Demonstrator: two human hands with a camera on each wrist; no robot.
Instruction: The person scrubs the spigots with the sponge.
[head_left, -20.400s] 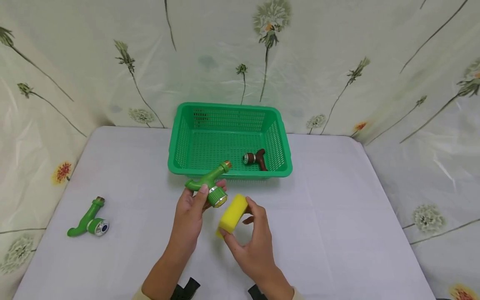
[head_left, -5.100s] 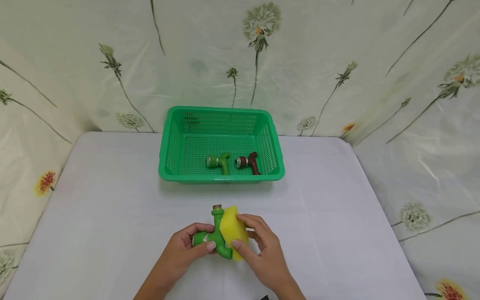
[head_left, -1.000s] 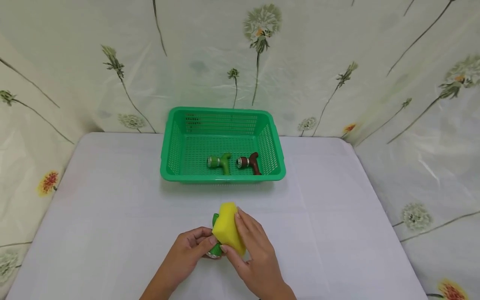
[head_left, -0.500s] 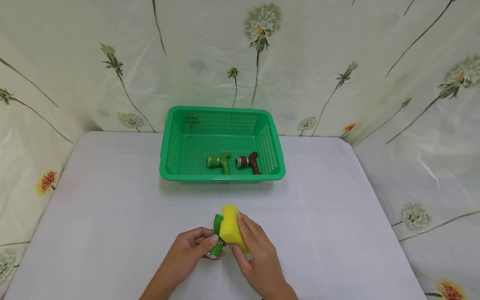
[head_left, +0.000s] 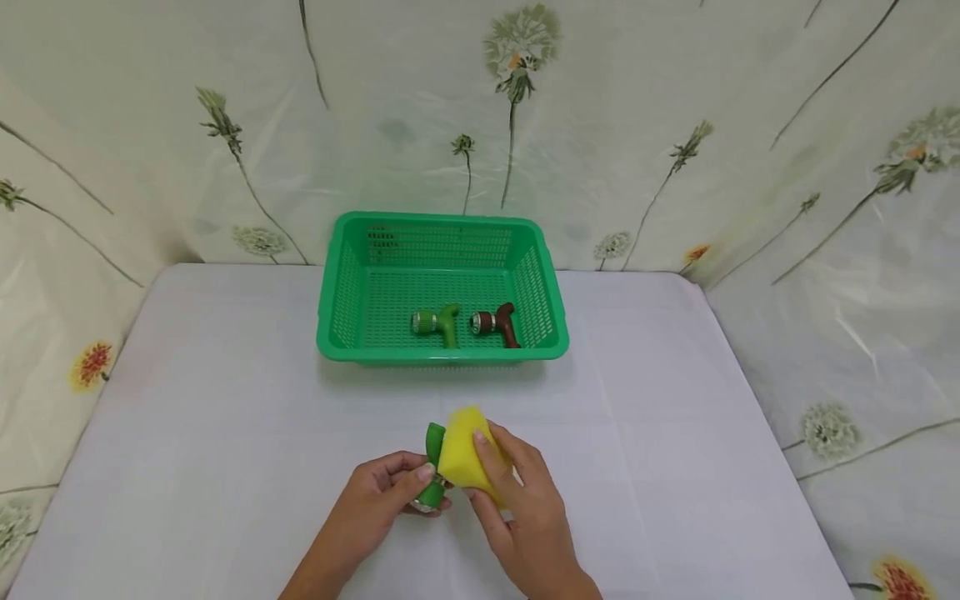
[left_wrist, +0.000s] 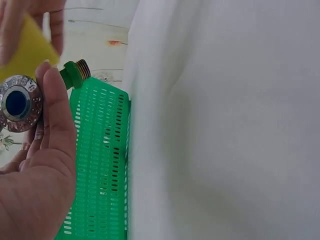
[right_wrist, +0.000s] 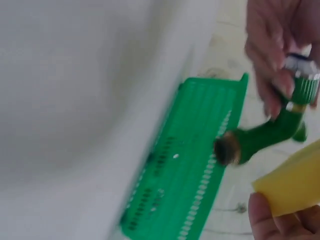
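Note:
My left hand [head_left: 382,500] grips a green tap [head_left: 434,442] by its ribbed knob end, the silver cap facing toward me. In the left wrist view that cap shows a dark blue centre, and a brass thread sticks out beyond my fingers. A yellow sponge [head_left: 463,450] is pinched between the thumb and fingers of my right hand [head_left: 528,508]. It overlaps the right side of the tap in the head view. The right wrist view has the tap's threaded end [right_wrist: 227,149] pointing away from the sponge, with a small gap between sponge and tap body.
Behind my hands stands a green perforated basket [head_left: 442,355]. Inside it lie a lighter green tap [head_left: 447,325] and a brown tap [head_left: 504,323], side by side. A white cloth [head_left: 225,400] covers the table, and a flower-printed sheet [head_left: 405,108] hangs around it.
Twenty seconds ago another green tap was in my left hand; it now lies in the basket, and the one from the table's left is held. Lately the sponge has shifted slightly right against it.

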